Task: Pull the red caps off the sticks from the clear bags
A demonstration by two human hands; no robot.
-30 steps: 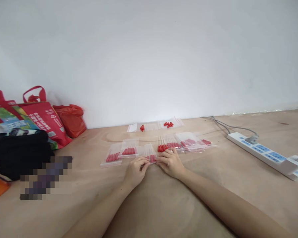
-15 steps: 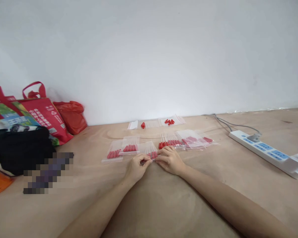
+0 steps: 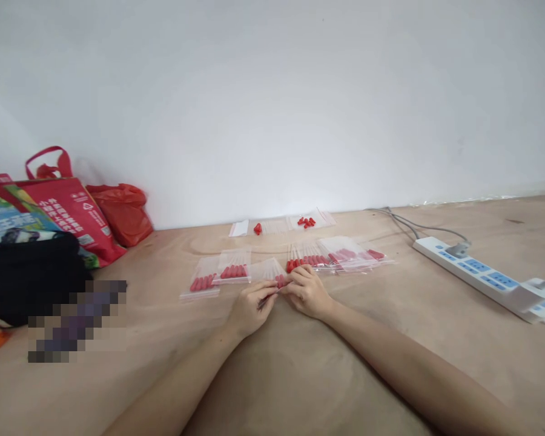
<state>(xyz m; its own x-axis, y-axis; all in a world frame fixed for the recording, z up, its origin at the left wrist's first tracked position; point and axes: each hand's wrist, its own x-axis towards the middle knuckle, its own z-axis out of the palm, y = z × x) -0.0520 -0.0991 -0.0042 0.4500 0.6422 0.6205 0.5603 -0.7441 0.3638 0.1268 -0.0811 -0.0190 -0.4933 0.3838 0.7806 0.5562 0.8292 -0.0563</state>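
Observation:
My left hand (image 3: 253,309) and my right hand (image 3: 307,292) meet at the near edge of a clear zip bag (image 3: 264,268), fingertips pinched on it. Inside lie thin pale shafts with red handles (image 3: 280,280), partly covered by my fingers. To the left are two flat zip bags, one (image 3: 204,283) overlapped by the other (image 3: 234,270), each with several red-handled pieces. Just beyond my right hand is a row of red-handled pieces (image 3: 309,261) with thin shafts. More clear bags (image 3: 345,249) overlap at its right end.
Near the wall lie a red bundle (image 3: 257,229), small red pieces (image 3: 306,222) on clear plastic, and a white slip (image 3: 241,228). A power strip (image 3: 476,272) with a grey cable is at right. Shopping bags (image 3: 68,209), a red plastic bag (image 3: 122,212) and a black bag (image 3: 31,272) stand left.
My left fingers have come forward over the bag's near edge and cover more of the red handles. My right hand stays pinched there. The view has turned slightly right.

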